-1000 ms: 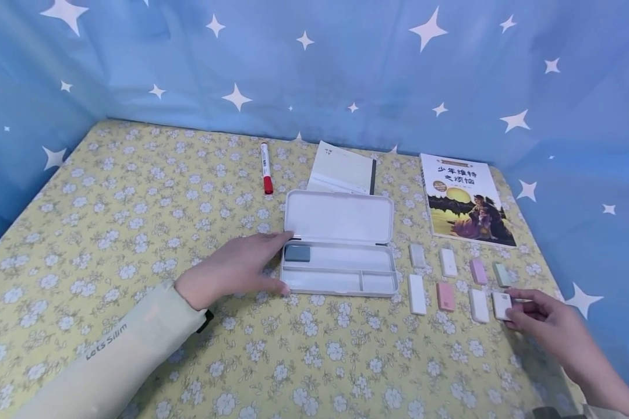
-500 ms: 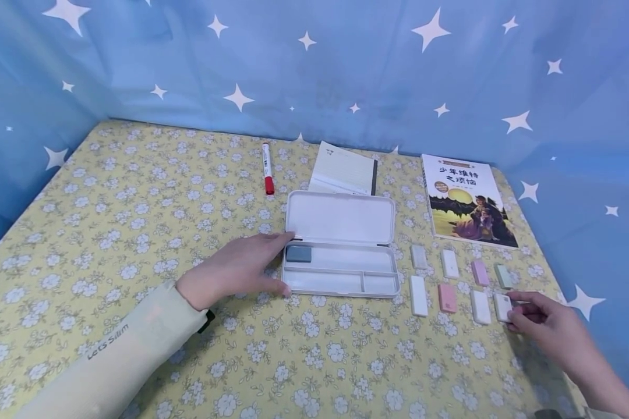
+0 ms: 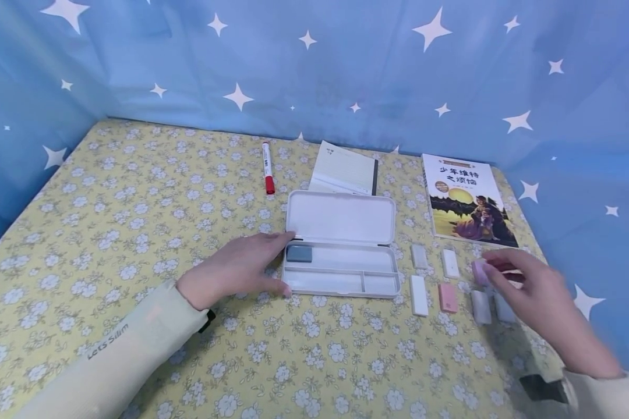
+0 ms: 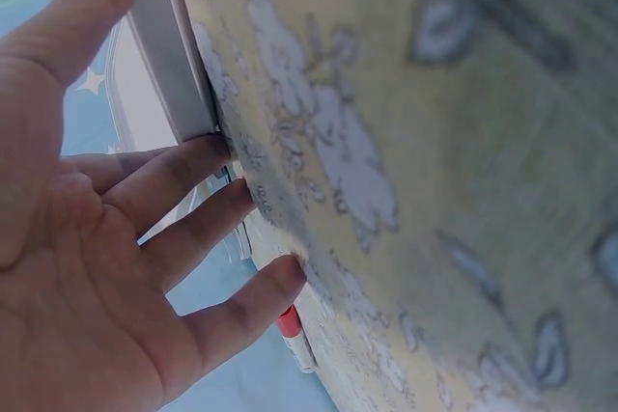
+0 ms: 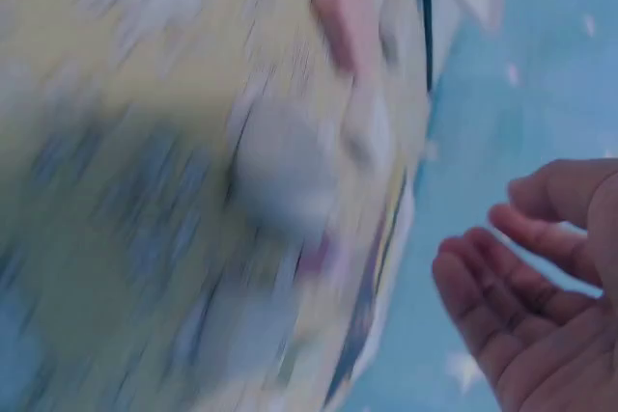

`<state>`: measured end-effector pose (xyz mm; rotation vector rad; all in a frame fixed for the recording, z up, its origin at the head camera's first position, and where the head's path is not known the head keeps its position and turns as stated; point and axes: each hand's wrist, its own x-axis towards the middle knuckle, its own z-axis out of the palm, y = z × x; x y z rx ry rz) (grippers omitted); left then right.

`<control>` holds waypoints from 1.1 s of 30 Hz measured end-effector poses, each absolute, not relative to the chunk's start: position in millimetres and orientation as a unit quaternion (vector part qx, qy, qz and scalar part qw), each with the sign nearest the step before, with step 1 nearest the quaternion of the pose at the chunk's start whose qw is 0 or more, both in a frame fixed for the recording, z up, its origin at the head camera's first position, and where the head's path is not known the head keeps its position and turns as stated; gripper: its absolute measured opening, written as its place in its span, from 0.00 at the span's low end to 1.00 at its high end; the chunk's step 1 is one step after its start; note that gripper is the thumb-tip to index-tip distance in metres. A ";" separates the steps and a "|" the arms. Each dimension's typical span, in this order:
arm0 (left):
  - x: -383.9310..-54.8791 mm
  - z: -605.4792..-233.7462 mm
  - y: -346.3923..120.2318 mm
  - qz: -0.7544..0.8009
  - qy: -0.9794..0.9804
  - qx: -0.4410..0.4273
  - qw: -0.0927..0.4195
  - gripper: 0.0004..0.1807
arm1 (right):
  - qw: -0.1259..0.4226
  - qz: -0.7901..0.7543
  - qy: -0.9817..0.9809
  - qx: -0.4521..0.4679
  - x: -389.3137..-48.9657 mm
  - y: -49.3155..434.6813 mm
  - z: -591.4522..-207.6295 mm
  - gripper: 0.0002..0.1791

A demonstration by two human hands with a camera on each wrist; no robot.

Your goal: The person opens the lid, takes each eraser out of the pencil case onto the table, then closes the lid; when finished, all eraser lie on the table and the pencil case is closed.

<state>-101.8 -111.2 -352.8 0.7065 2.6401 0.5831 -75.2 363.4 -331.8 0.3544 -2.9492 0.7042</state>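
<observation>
An open white pencil case (image 3: 340,218) lies mid-table with a blue-grey eraser (image 3: 299,254) in its back-left compartment. My left hand (image 3: 241,265) rests at the case's left end, thumb at the near corner and fingers by the hinge; the left wrist view shows these fingers (image 4: 179,176) spread against its side. My right hand (image 3: 534,288) is over the rows of erasers, its fingertips overlapping a purple eraser (image 3: 479,272) in the head view. Nothing is between its fingers (image 5: 463,296) in the right wrist view. Below it lie two white erasers, front (image 3: 481,308) and rightmost (image 3: 505,308).
Between case and right hand lie a pink eraser (image 3: 448,298), a long white eraser (image 3: 419,295), a small white eraser (image 3: 450,263) and a greyish one (image 3: 419,256). Behind are a book (image 3: 469,201), a notepad (image 3: 346,166) and a red-capped marker (image 3: 268,169).
My right hand has left the rightmost white eraser in the front row and moved back and left, over the purple one. It hides the green eraser now. My left hand has stayed put.
</observation>
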 end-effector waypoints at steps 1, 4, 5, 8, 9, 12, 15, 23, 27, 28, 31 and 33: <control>-101.6 -352.9 -111.5 0.205 0.930 0.251 0.171 0.58 | 0.039 0.234 -0.962 0.135 -78.8 353.5 -330.8 0.14; -101.8 -351.9 -112.1 0.201 0.930 0.254 0.171 0.58 | 0.006 0.233 -0.955 0.183 -88.8 318.9 -329.5 0.15; -102.1 -351.4 -112.1 0.200 0.931 0.254 0.172 0.58 | -0.010 0.234 -0.953 0.193 -91.8 307.2 -329.3 0.16; -103.2 -350.4 -112.2 0.197 0.931 0.254 0.174 0.58 | -0.046 0.244 -0.943 0.224 -101.4 273.3 -329.3 0.16; -103.3 -350.3 -112.3 0.197 0.931 0.253 0.174 0.58 | -0.055 0.246 -0.940 0.232 -104.4 262.2 -329.4 0.16; -102.8 -350.7 -112.8 0.194 0.932 0.253 0.174 0.58 | -0.074 0.256 -0.925 0.272 -115.7 231.1 -332.0 0.15; -102.1 -351.4 -112.1 0.197 0.932 0.250 0.174 0.58 | -0.095 0.273 -0.904 0.315 -125.8 202.1 -335.3 0.15; -102.4 -352.4 -109.1 0.201 0.933 0.244 0.172 0.59 | -0.169 0.292 -0.864 0.373 -134.9 147.8 -337.7 0.16; -102.4 -351.2 -109.8 0.202 0.933 0.245 0.171 0.60 | -0.183 0.261 -0.870 0.377 -134.9 132.9 -340.3 0.18; -102.4 -351.4 -110.1 0.202 0.933 0.245 0.172 0.60 | -0.184 0.254 -0.872 0.376 -134.8 130.2 -341.4 0.18; -102.5 -351.5 -110.3 0.201 0.933 0.244 0.172 0.60 | -0.181 0.243 -0.876 0.375 -134.4 123.8 -343.1 0.18; -102.5 -351.7 -110.1 0.200 0.933 0.245 0.172 0.60 | -0.178 0.236 -0.880 0.373 -134.3 121.0 -343.7 0.18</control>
